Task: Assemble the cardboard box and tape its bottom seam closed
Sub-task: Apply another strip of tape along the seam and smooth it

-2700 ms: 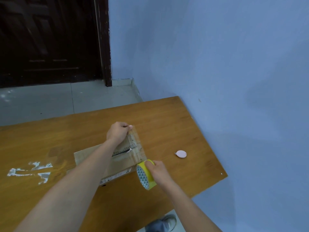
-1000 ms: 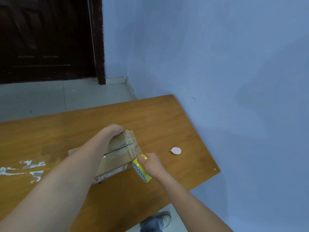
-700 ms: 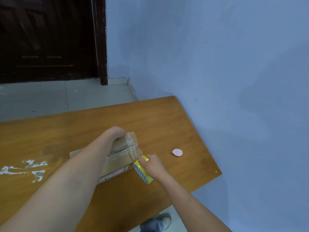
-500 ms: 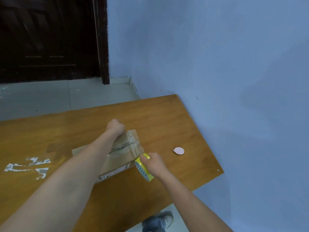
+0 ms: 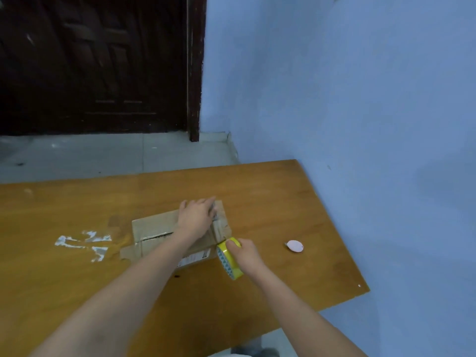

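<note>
On the counter (image 5: 296, 202), left hand (image 5: 197, 216) presses flat on the cardboard box (image 5: 154, 228); right hand (image 5: 244, 251) grips the tape roll (image 5: 228, 261). Taping underway; next, probably cutting the strip.

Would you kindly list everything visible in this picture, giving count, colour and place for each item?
cardboard box: one, brown, middle of the table, under the left hand.
tape roll: one, yellow with a patterned side, at the box's near right corner.
small oval object: one, pink, on the table right of the box.
smears: one patch, white, on the table left of the box.
table: one, orange-brown wood, against the wall.
wall: blue, right side.
door: one, dark brown, far left.
floor: grey tiles, beyond the table.
left hand: flat on the box's right end.
right hand: grips the tape roll.
</note>
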A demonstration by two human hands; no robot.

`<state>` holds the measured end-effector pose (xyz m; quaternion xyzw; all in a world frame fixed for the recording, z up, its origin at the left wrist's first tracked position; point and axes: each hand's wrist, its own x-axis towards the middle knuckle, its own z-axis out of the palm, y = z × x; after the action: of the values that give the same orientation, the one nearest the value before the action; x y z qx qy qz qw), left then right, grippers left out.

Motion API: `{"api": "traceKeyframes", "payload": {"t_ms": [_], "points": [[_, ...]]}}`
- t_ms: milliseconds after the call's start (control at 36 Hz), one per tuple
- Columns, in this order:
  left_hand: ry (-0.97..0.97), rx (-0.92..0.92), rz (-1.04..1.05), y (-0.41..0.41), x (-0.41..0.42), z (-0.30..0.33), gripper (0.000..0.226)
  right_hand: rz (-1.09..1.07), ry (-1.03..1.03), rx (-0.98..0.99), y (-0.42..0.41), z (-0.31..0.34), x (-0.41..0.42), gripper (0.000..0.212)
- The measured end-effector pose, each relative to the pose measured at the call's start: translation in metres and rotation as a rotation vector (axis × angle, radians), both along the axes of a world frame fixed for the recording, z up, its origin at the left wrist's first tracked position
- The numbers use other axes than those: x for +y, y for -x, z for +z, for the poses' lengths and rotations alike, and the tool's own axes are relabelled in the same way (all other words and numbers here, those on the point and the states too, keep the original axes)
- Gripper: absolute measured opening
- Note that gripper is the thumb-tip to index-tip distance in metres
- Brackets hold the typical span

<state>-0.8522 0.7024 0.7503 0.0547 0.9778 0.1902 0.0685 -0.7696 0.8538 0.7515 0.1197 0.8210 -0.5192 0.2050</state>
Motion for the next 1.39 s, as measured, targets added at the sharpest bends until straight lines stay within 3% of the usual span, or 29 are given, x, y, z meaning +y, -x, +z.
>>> {"api": "traceKeyframes", "payload": {"t_ms": [250,361,667,806,1083,1278,1389], "points": [[-0.329,-0.137,0.276,-0.001,0.007,0.012,0.032,0.005,0.082,-0.012,-0.004,-0.011,0.009,0.032],[-0.359,-0.172,0.354,0.001,0.009,0.014,0.031,0.01,0.098,-0.024,-0.005,-0.009,0.008,0.031],[0.033,-0.06,0.078,-0.003,0.016,0.01,0.038,0.07,0.124,-0.068,-0.002,-0.001,0.01,0.02],[0.11,0.032,0.023,-0.023,0.013,0.004,0.055,0.069,0.071,-0.061,0.003,-0.004,0.008,0.022],[0.128,-0.076,-0.107,-0.065,0.016,0.001,0.058,0.073,0.107,-0.01,0.002,-0.007,0.011,0.034],[0.196,0.022,-0.256,-0.087,0.002,-0.003,0.056,0.056,0.161,-0.028,0.0,-0.006,0.011,0.024],[0.286,0.147,-0.342,-0.096,-0.011,0.003,0.075,0.009,0.219,-0.032,-0.004,-0.008,0.008,0.022]]}}
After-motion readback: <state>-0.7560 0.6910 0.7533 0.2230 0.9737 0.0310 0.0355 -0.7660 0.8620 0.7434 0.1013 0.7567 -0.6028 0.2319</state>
